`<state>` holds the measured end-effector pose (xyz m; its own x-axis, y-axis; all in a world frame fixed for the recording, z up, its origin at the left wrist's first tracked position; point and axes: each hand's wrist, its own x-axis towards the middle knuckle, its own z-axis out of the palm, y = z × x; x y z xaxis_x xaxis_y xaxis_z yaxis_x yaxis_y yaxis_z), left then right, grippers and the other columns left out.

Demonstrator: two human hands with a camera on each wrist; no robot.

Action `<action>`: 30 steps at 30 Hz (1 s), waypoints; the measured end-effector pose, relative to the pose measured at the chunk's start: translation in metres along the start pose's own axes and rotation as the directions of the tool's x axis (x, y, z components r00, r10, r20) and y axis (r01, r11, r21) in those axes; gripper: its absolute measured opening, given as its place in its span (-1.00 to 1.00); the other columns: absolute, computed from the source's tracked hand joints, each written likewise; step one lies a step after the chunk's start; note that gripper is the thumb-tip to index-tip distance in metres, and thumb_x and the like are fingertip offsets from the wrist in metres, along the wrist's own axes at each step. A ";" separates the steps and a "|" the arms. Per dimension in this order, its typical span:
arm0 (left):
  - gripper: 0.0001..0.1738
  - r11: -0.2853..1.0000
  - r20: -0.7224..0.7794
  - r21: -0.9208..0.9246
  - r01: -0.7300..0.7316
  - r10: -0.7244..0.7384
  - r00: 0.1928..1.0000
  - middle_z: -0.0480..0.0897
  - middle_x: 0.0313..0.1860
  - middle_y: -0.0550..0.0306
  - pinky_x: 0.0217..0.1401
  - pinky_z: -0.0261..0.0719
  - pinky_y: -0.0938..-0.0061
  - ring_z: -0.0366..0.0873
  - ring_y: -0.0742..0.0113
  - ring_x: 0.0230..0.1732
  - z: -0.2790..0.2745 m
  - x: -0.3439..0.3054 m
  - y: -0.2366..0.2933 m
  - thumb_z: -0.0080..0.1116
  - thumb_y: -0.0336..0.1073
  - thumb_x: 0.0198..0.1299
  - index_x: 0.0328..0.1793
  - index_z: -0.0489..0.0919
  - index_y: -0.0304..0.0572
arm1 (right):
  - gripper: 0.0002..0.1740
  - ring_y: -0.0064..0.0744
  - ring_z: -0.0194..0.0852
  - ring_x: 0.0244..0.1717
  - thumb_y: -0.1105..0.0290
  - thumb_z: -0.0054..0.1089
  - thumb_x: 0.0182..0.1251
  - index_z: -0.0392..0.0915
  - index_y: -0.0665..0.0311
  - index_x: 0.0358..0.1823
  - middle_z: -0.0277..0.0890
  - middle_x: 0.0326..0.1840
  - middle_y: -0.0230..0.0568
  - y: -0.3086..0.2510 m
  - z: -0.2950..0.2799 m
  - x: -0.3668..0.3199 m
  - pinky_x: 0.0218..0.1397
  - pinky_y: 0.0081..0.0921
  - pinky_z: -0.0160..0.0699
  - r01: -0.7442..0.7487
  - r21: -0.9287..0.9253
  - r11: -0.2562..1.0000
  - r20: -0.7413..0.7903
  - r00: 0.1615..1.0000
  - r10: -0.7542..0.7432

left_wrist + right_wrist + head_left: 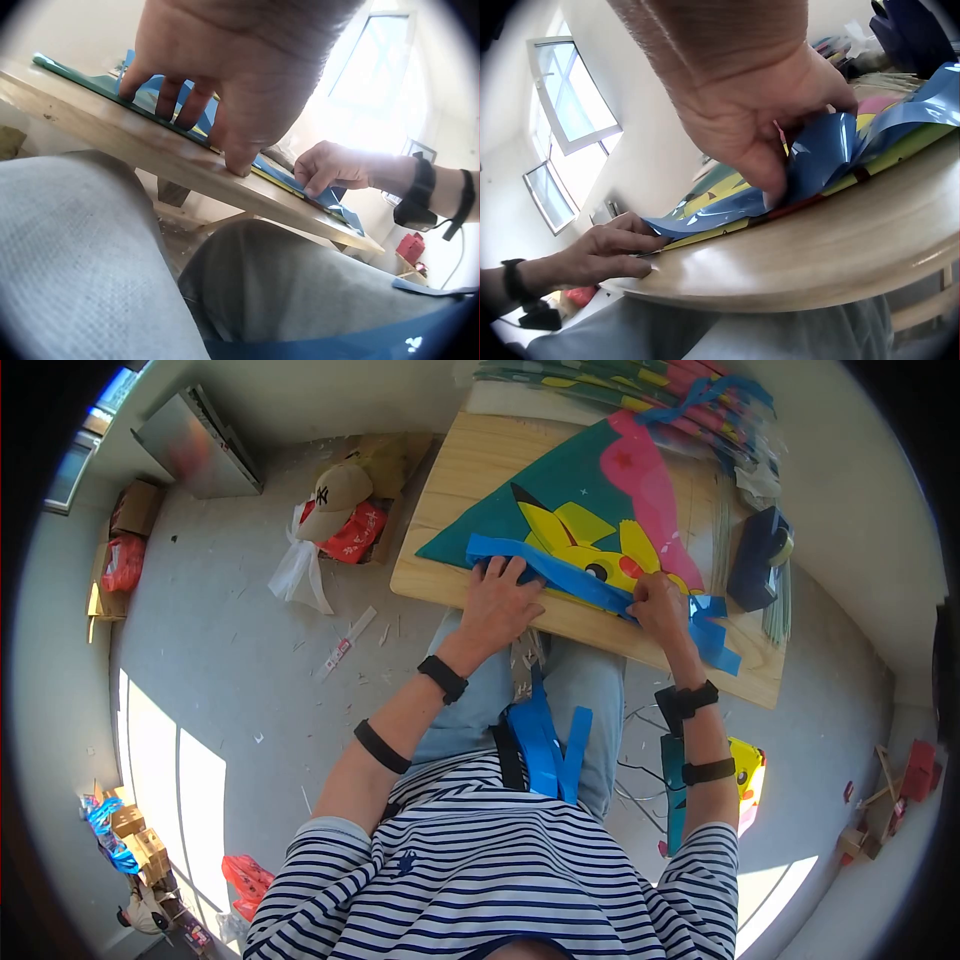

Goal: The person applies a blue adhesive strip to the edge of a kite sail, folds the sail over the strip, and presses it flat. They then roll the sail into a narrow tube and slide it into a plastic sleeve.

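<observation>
A triangular kite (560, 475), green and pink with a yellow cartoon face, lies on a wooden board. Along its near edge runs a shiny blue plastic strip (575, 582), loose ends bunched at the right. My left hand (497, 605) rests on the kite's near edge, fingers spread, fingertips on the strip's left part. In the left wrist view its fingers (196, 105) reach down onto the edge. My right hand (662, 610) pinches the strip near the kite's right corner. The right wrist view shows the strip (821, 154) folded up beside the thumb.
The wooden board (440, 575) lies over the person's knees. On its right stands a dark blue tape dispenser (755, 565) beside thin rods (777, 615). A pile of colourful kites (600, 380) lies at the back. More blue strips (540, 745) hang at the lap.
</observation>
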<state>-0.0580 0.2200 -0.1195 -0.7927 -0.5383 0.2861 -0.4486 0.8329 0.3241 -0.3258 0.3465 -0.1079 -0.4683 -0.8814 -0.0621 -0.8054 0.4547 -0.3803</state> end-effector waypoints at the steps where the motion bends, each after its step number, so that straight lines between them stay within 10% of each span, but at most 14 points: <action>1: -0.54 1.000 0.022 0.011 0.010 -0.010 1.000 0.46 0.25 0.05 0.41 0.38 -0.11 0.35 -0.04 0.37 -0.002 0.000 0.001 0.45 -0.09 0.13 0.20 0.75 0.18 | -0.76 0.03 0.66 -0.11 0.47 0.52 -0.16 0.60 0.21 -0.43 0.67 -0.25 -0.12 0.000 0.000 0.000 -0.14 -0.07 0.53 0.042 -0.017 0.999 0.000 0.999 -0.042; 11: -0.50 1.000 0.015 0.025 0.007 -0.007 1.000 0.47 0.24 0.09 0.42 0.38 -0.02 0.37 0.00 0.37 -0.003 0.000 0.002 0.46 -0.10 0.14 0.25 0.73 0.14 | -0.77 0.13 0.66 -0.15 0.60 0.25 0.00 0.59 0.26 -0.25 0.66 -0.29 -0.01 -0.009 -0.033 0.000 -0.10 -0.02 0.52 0.069 0.256 0.964 0.027 0.997 -0.079; 30: -0.52 0.997 -0.015 0.066 -0.034 0.035 0.999 0.48 0.13 0.05 0.36 0.42 0.05 0.43 0.01 0.28 -0.004 0.000 0.005 0.41 -0.10 0.19 0.24 0.71 0.03 | -0.63 0.19 0.71 -0.04 0.62 0.19 0.08 0.66 0.16 -0.05 0.72 -0.23 0.10 0.047 -0.043 -0.024 0.04 0.00 0.62 0.053 -0.104 0.993 0.014 0.999 -0.052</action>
<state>-0.0583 0.2234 -0.1144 -0.8019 -0.5105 0.3104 -0.4477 0.8575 0.2535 -0.3685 0.3949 -0.0845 -0.4205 -0.9056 -0.0556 -0.8626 0.4180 -0.2848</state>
